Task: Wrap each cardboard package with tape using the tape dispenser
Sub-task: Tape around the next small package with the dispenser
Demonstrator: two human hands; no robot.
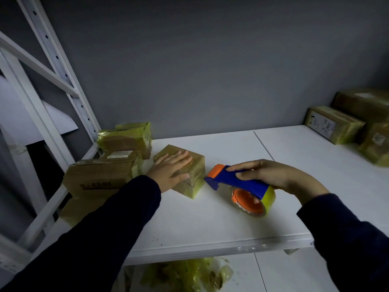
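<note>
Cardboard package, already taped up, is sat mid-shelf and pressed flat by the left hand, fingers straight; the blue tape dispenser just beside it is gripped by the right hand

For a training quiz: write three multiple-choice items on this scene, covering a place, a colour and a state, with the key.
1. The blue-and-orange plastic tape dispenser is where, relative to the small tape-wrapped cardboard package? A) on top B) right of it C) behind it
2. Colour of the tape roll's hub? A) orange B) green C) white
3. The left hand is: A) gripping the dispenser B) a raised fist C) flat on the package
Key: 1 B, the right hand holds it beside the package; 2 A, the roll's inner disc is orange; 3 C, straight fingers lie across its top.
</note>
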